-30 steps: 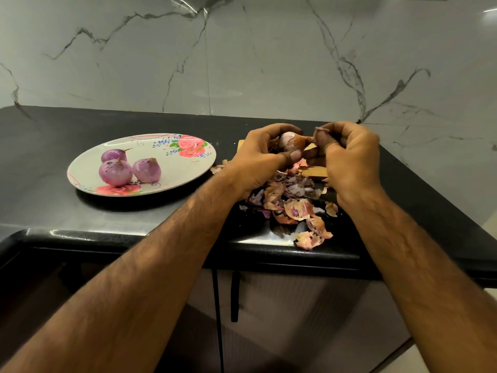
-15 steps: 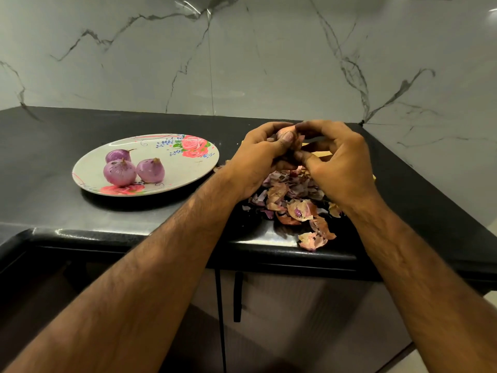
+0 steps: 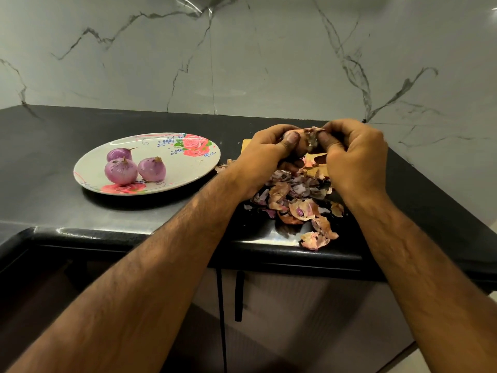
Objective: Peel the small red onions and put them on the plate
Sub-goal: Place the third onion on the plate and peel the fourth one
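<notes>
both forearms reach forward from the bottom corners and meet over the right part of the black counter (image 3: 53, 146). the left hand (image 3: 265, 154) is curled with its back toward the camera, fingers wrapped round the far side of a small red onion (image 3: 305, 141) and thumb pressed on its near face. the right hand (image 3: 355, 157) mirrors it, knuckles up, thumb and fingertips pinching the same onion from the right, so both hands grasp it, raised above a pile of peels (image 3: 295, 200). so much of the onion is covered by fingers that its long axis and the way its tip points cannot be told; only a pale, papery patch shows between the thumbs. a wooden board (image 3: 246, 145) peeks out behind the left hand. well to the left, a flowered plate (image 3: 188, 168) holds three peeled onions: the front onion (image 3: 120, 170) and the right onion (image 3: 152, 169) stand upright, touching, tips up, and the back onion (image 3: 119, 154) lies on its side, stem pointing right.
</notes>
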